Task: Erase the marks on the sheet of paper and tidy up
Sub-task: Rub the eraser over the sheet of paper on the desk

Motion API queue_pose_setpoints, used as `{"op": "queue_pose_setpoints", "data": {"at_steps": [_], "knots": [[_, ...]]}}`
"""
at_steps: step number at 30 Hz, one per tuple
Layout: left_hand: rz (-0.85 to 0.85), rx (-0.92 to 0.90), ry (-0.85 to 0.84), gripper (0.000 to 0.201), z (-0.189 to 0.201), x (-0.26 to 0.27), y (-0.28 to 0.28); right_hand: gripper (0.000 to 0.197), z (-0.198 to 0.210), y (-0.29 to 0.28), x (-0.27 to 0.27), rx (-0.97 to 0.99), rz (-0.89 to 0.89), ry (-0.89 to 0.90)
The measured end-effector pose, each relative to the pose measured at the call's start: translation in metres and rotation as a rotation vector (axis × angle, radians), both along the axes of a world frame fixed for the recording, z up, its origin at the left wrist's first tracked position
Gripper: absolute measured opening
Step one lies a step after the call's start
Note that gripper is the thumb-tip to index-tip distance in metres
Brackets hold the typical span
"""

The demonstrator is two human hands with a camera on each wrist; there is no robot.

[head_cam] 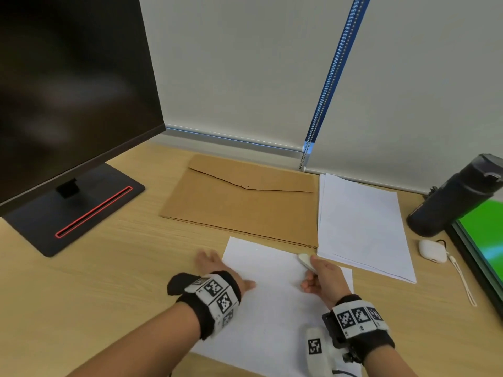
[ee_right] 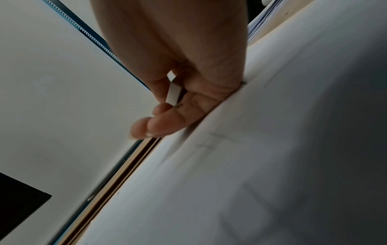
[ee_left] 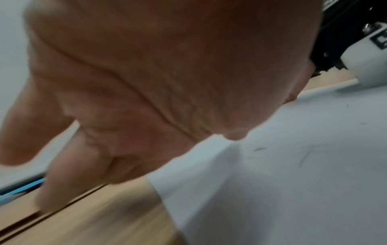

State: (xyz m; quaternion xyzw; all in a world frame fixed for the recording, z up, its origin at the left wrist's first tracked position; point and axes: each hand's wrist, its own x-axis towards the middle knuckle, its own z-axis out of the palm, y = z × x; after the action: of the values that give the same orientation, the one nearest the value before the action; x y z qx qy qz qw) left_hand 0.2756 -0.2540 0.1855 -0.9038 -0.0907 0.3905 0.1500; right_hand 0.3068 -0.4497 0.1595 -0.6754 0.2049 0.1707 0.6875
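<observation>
The flat white rectangular sheet of paper (head_cam: 272,303) lay on the wooden desk beneath both hands. The left hand (head_cam: 217,270), fingers spread flat, pressed its left edge; keeping that pressure probably stops the sheet creasing under the strokes. The right hand (head_cam: 322,277) pinched a small white block eraser (head_cam: 304,260) over the sheet's far right corner; short, light strokes seemed wisest. Faint grey pencil lines (ee_right: 217,137) showed just beside the right fingers, so erasing looked unfinished.
</observation>
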Motion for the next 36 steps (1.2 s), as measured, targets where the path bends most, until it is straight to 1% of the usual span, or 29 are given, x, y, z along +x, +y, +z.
{"op": "queue_pose_setpoints", "data": {"at_steps": [1,2,3,4,5,7,8,9,10,11,13,15,16,17,18,19,20,22,23,24,26,27,29,31,32,35,36], "knots": [[0.015,0.059,0.003,0.106,0.004,0.000,0.002,0.026,0.000,0.000,0.000,0.000,0.001,-0.002],[0.015,0.070,-0.036,0.107,0.006,-0.001,0.001,0.025,0.000,-0.001,0.001,0.002,0.003,-0.003],[-0.002,0.027,-0.099,0.106,0.006,-0.003,-0.002,0.025,0.000,-0.001,0.001,0.003,0.007,-0.001],[-0.051,-0.064,-0.155,0.101,0.003,-0.005,-0.006,0.024,0.000,0.000,0.001,0.002,0.013,0.003],[-0.140,-0.192,-0.193,0.094,0.000,-0.006,-0.012,0.024,0.001,0.000,0.001,-0.004,0.021,0.005],[-0.349,-0.450,-0.190,0.079,-0.004,-0.004,-0.029,0.026,0.001,0.000,0.001,-0.019,0.034,0.001],[-0.409,-0.538,-0.174,0.074,-0.007,-0.003,-0.036,0.027,0.001,0.000,0.001,-0.026,0.040,-0.001],[-0.418,-0.588,-0.160,0.072,-0.010,-0.002,-0.039,0.028,0.001,0.000,0.001,-0.033,0.045,-0.003],[-0.398,-0.595,-0.156,0.072,-0.014,0.000,-0.039,0.028,0.001,0.000,0.001,-0.034,0.046,-0.003],[-0.355,-0.571,-0.166,0.074,-0.017,0.000,-0.036,0.027,0.000,0.000,0.001,-0.030,0.041,-0.001],[-0.199,-0.418,-0.175,0.084,-0.018,0.003,-0.023,0.025,0.000,0.000,0.001,-0.022,0.037,0.007],[-0.009,-0.151,-0.075,0.094,-0.008,0.004,-0.006,0.024,0.000,0.000,0.002,-0.016,0.033,0.009],[0.056,-0.025,-0.021,0.096,-0.001,0.003,0.001,0.025,0.000,0.000,0.002,-0.013,0.032,0.008],[0.086,0.060,0.000,0.099,0.003,0.001,0.006,0.025,0.000,0.000,0.002,-0.013,0.031,0.008],[0.077,0.108,-0.024,0.102,0.006,-0.001,0.011,0.024,0.000,0.000,0.002,-0.012,0.031,0.007],[0.051,0.109,-0.078,0.103,0.006,-0.003,0.013,0.023,0.000,0.000,0.003,-0.009,0.029,0.006],[-0.004,0.060,-0.133,0.101,0.003,-0.005,0.014,0.022,-0.001,0.000,0.003,-0.006,0.030,0.007],[-0.190,-0.161,-0.209,0.089,-0.007,-0.010,0.010,0.022,-0.002,0.000,0.003,-0.010,0.035,0.006],[-0.307,-0.284,-0.214,0.085,-0.011,-0.012,0.002,0.021,-0.002,0.000,0.003,-0.011,0.035,0.004],[-0.410,-0.403,-0.200,0.084,-0.015,-0.016,-0.007,0.021,-0.003,-0.001,0.003,-0.011,0.033,0.002],[-0.526,-0.580,-0.130,0.097,-0.024,-0.025,-0.029,0.021,-0.004,-0.001,0.003,-0.010,0.033,-0.002],[-0.551,-0.610,-0.092,0.101,-0.026,-0.030,-0.035,0.021,-0.004,0.000,0.003,-0.012,0.035,-0.005],[-0.515,-0.591,-0.074,0.098,-0.028,-0.033,-0.033,0.021,-0.004,0.000,0.003,-0.011,0.036,-0.004],[-0.386,-0.508,-0.095,0.083,-0.024,-0.030,-0.014,0.022,-0.003,0.000,0.003,0.003,0.033,0.000],[-0.302,-0.418,-0.109,0.082,-0.018,-0.029,-0.002,0.022,-0.003,0.000,0.002,0.010,0.034,0.001],[-0.035,-0.003,-0.097,0.098,0.003,-0.022,0.028,0.022,-0.003,0.000,0.002,0.019,0.036,0.000],[0.042,0.067,-0.092,0.102,0.009,-0.022,0.034,0.022,-0.003,0.000,0.002,0.017,0.036,0.000]]}}
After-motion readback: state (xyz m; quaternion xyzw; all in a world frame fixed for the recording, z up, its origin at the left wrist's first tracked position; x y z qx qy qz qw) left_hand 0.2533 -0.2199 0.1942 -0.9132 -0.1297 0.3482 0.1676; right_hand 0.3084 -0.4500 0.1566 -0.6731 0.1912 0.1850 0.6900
